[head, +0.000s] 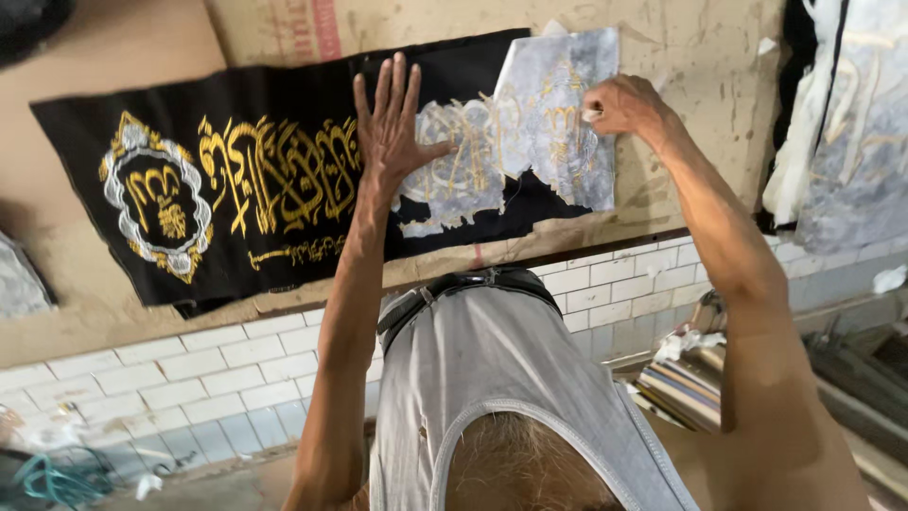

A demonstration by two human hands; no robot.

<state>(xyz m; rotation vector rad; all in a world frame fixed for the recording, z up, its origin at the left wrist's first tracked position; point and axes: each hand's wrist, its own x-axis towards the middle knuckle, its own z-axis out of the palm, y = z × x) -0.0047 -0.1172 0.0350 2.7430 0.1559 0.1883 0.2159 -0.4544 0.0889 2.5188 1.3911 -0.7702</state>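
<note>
Grey vest (492, 378) nearest the lens. Left hand (390, 123): open, fingers spread, pressed flat on black cloth (274, 180) with gold embroidery, spread over brown cardboard (681, 57). Right hand (619, 104): clenched, pinching grey backing paper (549, 123) covering the cloth's right end. White tiles (189, 378) below.

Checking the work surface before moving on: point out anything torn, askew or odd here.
The grey paper layer over the black embroidered cloth is torn and ragged, with patches clinging beside the left hand. The right hand pinches its upper edge. The cloth lies slanted on the scuffed brown board.
</note>
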